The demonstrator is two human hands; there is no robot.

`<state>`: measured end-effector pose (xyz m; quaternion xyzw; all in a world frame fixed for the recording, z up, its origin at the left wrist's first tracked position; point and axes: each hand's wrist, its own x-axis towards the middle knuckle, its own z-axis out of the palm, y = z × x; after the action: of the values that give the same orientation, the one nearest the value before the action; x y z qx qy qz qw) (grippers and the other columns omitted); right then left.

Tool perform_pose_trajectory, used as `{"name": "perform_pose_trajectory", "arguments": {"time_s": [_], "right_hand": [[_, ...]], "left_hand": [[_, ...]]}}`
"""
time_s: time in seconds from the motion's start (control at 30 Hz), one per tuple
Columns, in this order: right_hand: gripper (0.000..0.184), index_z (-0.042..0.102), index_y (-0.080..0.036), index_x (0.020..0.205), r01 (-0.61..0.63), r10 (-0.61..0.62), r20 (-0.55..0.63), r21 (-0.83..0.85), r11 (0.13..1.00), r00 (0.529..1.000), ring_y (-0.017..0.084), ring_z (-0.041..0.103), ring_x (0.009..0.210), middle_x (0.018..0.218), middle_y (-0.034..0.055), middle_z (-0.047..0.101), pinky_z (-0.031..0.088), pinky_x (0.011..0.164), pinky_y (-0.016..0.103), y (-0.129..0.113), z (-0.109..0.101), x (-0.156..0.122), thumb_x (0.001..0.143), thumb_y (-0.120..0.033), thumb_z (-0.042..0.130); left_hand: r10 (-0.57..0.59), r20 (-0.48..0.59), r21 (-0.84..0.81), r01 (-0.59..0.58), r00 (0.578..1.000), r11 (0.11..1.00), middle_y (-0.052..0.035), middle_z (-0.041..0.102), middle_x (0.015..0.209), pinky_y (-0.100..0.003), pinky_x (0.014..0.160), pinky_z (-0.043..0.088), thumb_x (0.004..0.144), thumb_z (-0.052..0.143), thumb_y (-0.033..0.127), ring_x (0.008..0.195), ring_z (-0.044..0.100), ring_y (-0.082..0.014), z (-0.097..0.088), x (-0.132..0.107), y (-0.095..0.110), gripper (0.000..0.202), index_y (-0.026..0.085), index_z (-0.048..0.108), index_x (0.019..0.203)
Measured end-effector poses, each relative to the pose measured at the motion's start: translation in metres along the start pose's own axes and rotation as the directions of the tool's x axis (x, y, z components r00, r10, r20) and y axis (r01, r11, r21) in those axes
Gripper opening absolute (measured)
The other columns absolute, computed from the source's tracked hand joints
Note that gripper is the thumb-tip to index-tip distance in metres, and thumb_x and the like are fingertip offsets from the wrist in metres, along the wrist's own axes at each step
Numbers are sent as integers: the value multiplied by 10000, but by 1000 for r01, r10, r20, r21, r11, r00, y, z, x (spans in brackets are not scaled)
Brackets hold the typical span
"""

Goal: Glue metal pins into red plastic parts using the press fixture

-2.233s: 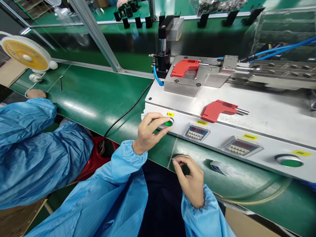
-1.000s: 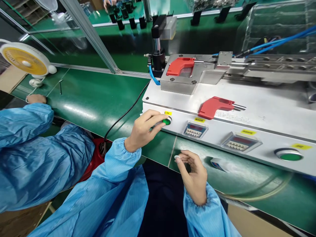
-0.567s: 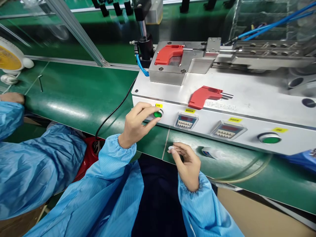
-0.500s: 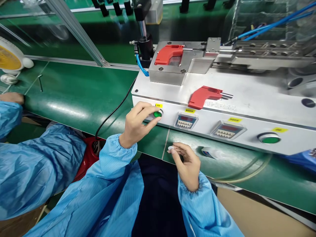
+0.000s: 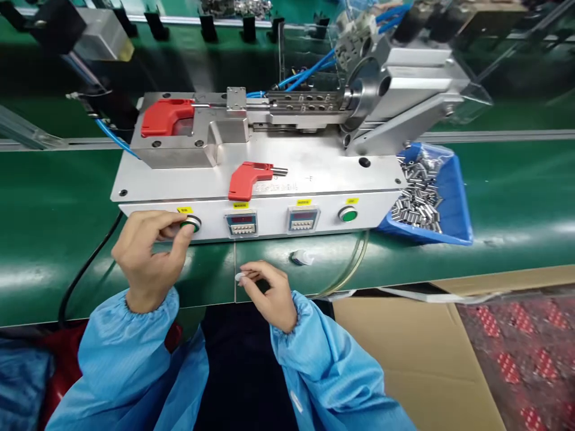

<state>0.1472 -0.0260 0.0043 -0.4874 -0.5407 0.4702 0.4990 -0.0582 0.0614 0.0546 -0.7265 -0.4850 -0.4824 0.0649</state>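
My left hand (image 5: 150, 248) is at the left green push button (image 5: 191, 224) on the front of the metal machine (image 5: 211, 218). Its thumb and forefinger are apart at the button's rim; whether they press it I cannot tell. My right hand (image 5: 271, 292), low before the machine, pinches a small white round piece (image 5: 239, 277) between thumb and fingertips. One red pistol-shaped plastic part (image 5: 164, 117) sits in the fixture block, with a metal rod at its end. Another red pistol-shaped part (image 5: 247, 181), with metal pins sticking out, lies on the machine's top plate.
A blue bin (image 5: 456, 203) of metal tubes (image 5: 417, 203) stands right of the machine. Between them and me are a crumpled white object (image 5: 302, 258) and a clear hose (image 5: 353, 272). A cardboard box (image 5: 404, 353) and bagged red parts (image 5: 512, 365) lie below the bench's edge.
My view has swung right, bringing the blue bin and bagged parts into sight; the neighbouring person has mostly left it. My left hand stays at the button, and my right still pinches the white piece.
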Motion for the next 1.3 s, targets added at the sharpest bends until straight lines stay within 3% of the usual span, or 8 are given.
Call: {"name": "perform_pose_trajectory", "arguments": {"time_s": [0.1,0.33,0.43,0.63,0.87,1.07,1.2,1.3], "right_hand": [[104,733,-254,1054,12,-12,15,-2,1000,1000,190,745,781,921,28,769,653,752,324,-1,-3,0,1007,-273,642],[89,738,-214,1030,84,-85,39,32,996,996,181,729,773,877,38,740,619,743,303,4,-6,12,999,-260,667],[84,742,-218,1048,116,-115,44,-1,993,992,176,734,761,880,36,741,623,757,303,9,-4,15,997,-260,689],[119,745,-218,1059,128,-126,51,-26,991,991,177,735,739,877,44,737,635,741,306,12,-3,16,1013,-310,686],[186,746,-214,1059,113,-110,57,-51,992,992,188,732,738,872,58,739,650,744,332,11,-2,16,1022,-382,678],[153,742,-218,1053,120,-117,66,-50,991,991,187,730,736,867,53,738,645,742,331,10,-1,17,1020,-352,676],[113,740,-224,1063,141,-138,65,-43,989,988,179,725,738,879,46,738,639,746,319,8,-1,18,1014,-307,680],[99,741,-225,1061,149,-147,63,-36,988,987,176,726,744,887,43,739,634,747,310,9,-1,18,1010,-289,683]], "left_hand": [[3,28,26,-4,1000,1000,-28,705,805,-303,618,501,900,809,278,615,562,-152,0,1,3,117,189,754,952],[-30,-27,31,31,999,999,-36,708,809,-263,653,498,1049,617,255,706,631,-144,6,8,8,183,167,701,913],[-60,-2,21,60,998,998,-48,707,844,-263,675,515,1092,541,272,760,652,-152,6,8,5,233,168,687,942],[-19,40,34,17,999,999,-45,700,881,-262,713,543,1043,654,354,769,661,-152,5,10,5,197,169,681,979],[-52,-33,61,54,998,997,-28,683,788,-243,650,518,1098,535,292,687,625,-134,8,9,3,263,176,669,904],[-14,75,7,14,997,1000,-71,710,969,-271,739,568,1037,658,340,831,681,-166,1,8,0,175,175,710,1064],[2,-1,56,-2,1000,998,-41,702,869,-248,707,548,1044,647,287,757,668,-144,7,9,-1,151,178,693,949],[12,-25,26,-11,1000,1000,-45,703,875,-235,692,539,1046,647,267,748,659,-137,7,7,-1,124,171,688,978]]}}
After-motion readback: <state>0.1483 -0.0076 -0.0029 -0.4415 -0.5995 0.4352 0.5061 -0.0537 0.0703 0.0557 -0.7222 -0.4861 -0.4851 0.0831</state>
